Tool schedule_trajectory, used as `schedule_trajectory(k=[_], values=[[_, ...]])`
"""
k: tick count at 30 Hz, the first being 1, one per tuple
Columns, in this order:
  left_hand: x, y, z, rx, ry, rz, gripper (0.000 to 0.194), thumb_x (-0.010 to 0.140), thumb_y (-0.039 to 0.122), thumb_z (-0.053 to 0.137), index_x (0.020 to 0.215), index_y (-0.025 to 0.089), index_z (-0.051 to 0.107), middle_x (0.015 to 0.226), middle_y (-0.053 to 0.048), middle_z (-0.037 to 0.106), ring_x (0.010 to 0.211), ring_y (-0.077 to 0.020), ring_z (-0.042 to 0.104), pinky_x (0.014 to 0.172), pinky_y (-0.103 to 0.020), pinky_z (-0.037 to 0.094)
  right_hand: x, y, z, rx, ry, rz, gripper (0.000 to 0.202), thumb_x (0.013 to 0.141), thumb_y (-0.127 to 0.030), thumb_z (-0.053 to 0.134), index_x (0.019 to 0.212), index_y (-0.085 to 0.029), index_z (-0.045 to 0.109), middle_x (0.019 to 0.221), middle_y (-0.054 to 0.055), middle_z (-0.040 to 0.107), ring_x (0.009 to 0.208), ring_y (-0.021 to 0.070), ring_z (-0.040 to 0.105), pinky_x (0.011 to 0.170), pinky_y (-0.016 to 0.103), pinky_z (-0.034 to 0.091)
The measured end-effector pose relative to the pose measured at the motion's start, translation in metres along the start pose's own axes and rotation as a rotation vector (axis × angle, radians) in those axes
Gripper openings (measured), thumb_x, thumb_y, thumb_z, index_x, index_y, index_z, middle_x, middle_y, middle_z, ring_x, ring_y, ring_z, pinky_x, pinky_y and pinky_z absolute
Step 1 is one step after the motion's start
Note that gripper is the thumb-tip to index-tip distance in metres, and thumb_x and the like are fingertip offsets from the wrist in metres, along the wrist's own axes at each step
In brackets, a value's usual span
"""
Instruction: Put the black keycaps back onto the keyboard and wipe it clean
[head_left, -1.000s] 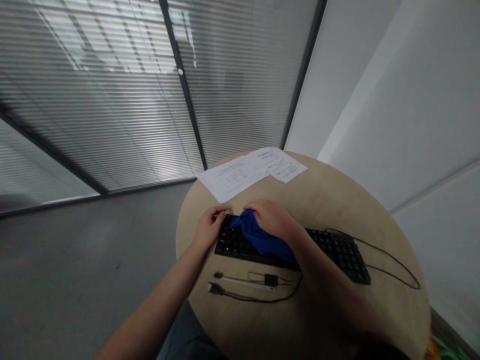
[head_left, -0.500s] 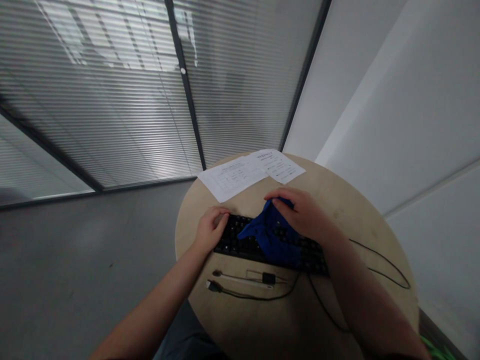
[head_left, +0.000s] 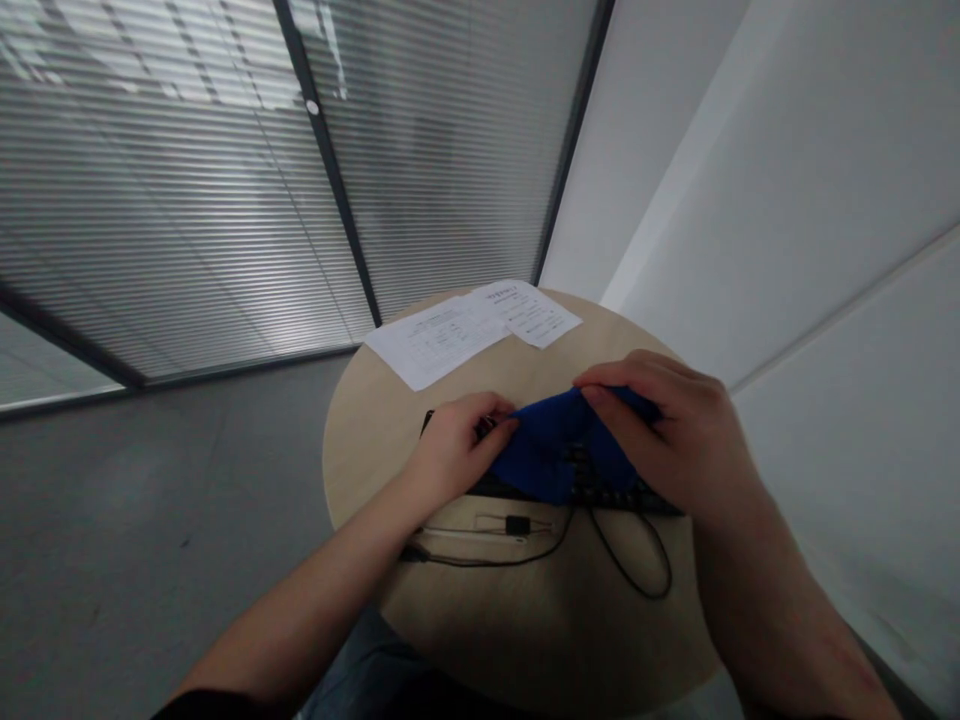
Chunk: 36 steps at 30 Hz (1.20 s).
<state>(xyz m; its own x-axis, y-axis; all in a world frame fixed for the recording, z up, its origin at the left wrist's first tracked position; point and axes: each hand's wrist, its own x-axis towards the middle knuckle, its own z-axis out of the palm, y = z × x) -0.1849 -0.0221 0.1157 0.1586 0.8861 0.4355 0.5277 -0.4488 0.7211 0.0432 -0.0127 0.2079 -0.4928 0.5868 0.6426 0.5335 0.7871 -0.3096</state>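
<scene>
A blue cloth [head_left: 541,448] is stretched between my two hands above a black keyboard [head_left: 592,490], hiding much of its keys. My left hand [head_left: 459,445] pinches the cloth's left corner between thumb and fingers, over the keyboard's left part. My right hand [head_left: 667,425] is closed on the cloth's upper right edge, held higher. The keyboard lies on a round wooden table [head_left: 570,620]; its left and lower edges show around the cloth and hands.
Printed paper sheets [head_left: 442,345] lie at the table's far side. In front of the keyboard are a thin white stick [head_left: 480,535], a small black piece [head_left: 517,525] and a looping black cable [head_left: 637,590]. A glass partition with blinds [head_left: 442,180] stands behind the table.
My left hand has left the keyboard's left end, moved right and gripped the cloth. My right hand has shifted right, and the cloth is now spread between both hands. The view has shifted slightly.
</scene>
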Motion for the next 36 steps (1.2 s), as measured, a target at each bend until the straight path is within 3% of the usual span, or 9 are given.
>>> schedule_trajectory(k=[5, 7, 9, 12, 15, 21, 25, 28, 36], values=[[0.013, 0.024, -0.009, -0.109, 0.099, 0.061, 0.011, 0.096, 0.030, 0.055, 0.092, 0.023, 0.062, 0.078, 0.002, 0.065, 0.072, -0.0153, 0.062, 0.067, -0.029, 0.049, -0.013, 0.006, -0.023, -0.199, 0.192, 0.045, 0.013, 0.097, -0.027, 0.060, 0.099, -0.025, 0.073, 0.091, 0.006, 0.068, 0.088, 0.0232, 0.065, 0.079, 0.039, 0.054], [0.020, 0.031, -0.007, -0.116, 0.108, 0.077, 0.010, 0.096, 0.029, 0.055, 0.092, 0.022, 0.061, 0.079, 0.003, 0.063, 0.073, -0.0149, 0.060, 0.067, -0.029, 0.047, -0.017, 0.013, -0.024, -0.269, 0.270, 0.103, 0.015, 0.098, -0.027, 0.058, 0.097, -0.023, 0.072, 0.094, 0.008, 0.066, 0.092, 0.0245, 0.063, 0.083, 0.042, 0.053], [0.026, 0.034, -0.002, -0.123, 0.089, 0.090, 0.010, 0.096, 0.028, 0.055, 0.092, 0.022, 0.061, 0.076, 0.004, 0.061, 0.068, -0.0137, 0.057, 0.064, -0.028, 0.044, -0.022, 0.019, -0.018, -0.255, 0.270, 0.136, 0.016, 0.098, -0.026, 0.055, 0.096, -0.022, 0.070, 0.100, 0.009, 0.066, 0.098, 0.0253, 0.062, 0.088, 0.044, 0.052], [0.031, 0.036, 0.007, -0.146, 0.047, 0.100, 0.010, 0.096, 0.028, 0.054, 0.092, 0.022, 0.061, 0.071, 0.005, 0.056, 0.063, -0.0126, 0.052, 0.061, -0.027, 0.041, -0.031, 0.027, -0.004, -0.124, 0.204, 0.172, 0.015, 0.099, -0.025, 0.052, 0.097, -0.022, 0.066, 0.105, 0.009, 0.068, 0.103, 0.0244, 0.063, 0.092, 0.044, 0.051], [0.032, 0.041, 0.012, -0.181, 0.019, 0.115, 0.010, 0.095, 0.028, 0.054, 0.093, 0.022, 0.062, 0.070, 0.005, 0.054, 0.063, -0.0124, 0.050, 0.061, -0.026, 0.040, -0.040, 0.034, 0.012, 0.046, 0.192, 0.258, 0.012, 0.100, -0.026, 0.051, 0.098, -0.023, 0.062, 0.092, 0.004, 0.068, 0.087, 0.0192, 0.065, 0.080, 0.036, 0.054], [0.036, 0.052, 0.013, -0.270, 0.004, 0.087, 0.010, 0.094, 0.027, 0.053, 0.092, 0.020, 0.060, 0.073, 0.003, 0.054, 0.067, -0.0123, 0.051, 0.062, -0.025, 0.041, -0.055, 0.038, 0.036, 0.431, 0.433, 0.252, 0.004, 0.101, -0.026, 0.053, 0.098, -0.025, 0.055, 0.084, -0.003, 0.060, 0.065, 0.0116, 0.059, 0.065, 0.028, 0.052], [0.040, 0.057, 0.017, -0.295, -0.021, 0.071, 0.010, 0.093, 0.028, 0.053, 0.092, 0.020, 0.060, 0.075, 0.003, 0.056, 0.069, -0.0123, 0.054, 0.062, -0.024, 0.043, -0.066, 0.031, 0.041, 0.346, 0.255, 0.101, 0.006, 0.097, -0.021, 0.058, 0.096, -0.025, 0.063, 0.103, 0.006, 0.065, 0.097, 0.0205, 0.066, 0.083, 0.039, 0.056], [0.042, 0.061, 0.019, -0.294, -0.032, 0.075, 0.010, 0.093, 0.028, 0.054, 0.091, 0.020, 0.060, 0.074, 0.003, 0.058, 0.069, -0.0124, 0.055, 0.062, -0.024, 0.045, -0.073, 0.027, 0.049, 0.273, 0.122, 0.041, 0.007, 0.093, -0.024, 0.064, 0.100, -0.025, 0.066, 0.122, 0.010, 0.064, 0.117, 0.0265, 0.063, 0.097, 0.047, 0.054], [0.045, 0.065, 0.017, -0.312, 0.009, 0.075, 0.021, 0.095, 0.035, 0.054, 0.080, 0.020, 0.053, 0.072, 0.003, 0.052, 0.067, -0.0123, 0.049, 0.057, -0.024, 0.038, -0.084, 0.028, 0.072, 0.180, 0.269, 0.102, 0.045, 0.089, -0.033, 0.070, 0.131, -0.028, 0.053, 0.144, 0.014, 0.053, 0.137, 0.0325, 0.051, 0.109, 0.058, 0.046]])
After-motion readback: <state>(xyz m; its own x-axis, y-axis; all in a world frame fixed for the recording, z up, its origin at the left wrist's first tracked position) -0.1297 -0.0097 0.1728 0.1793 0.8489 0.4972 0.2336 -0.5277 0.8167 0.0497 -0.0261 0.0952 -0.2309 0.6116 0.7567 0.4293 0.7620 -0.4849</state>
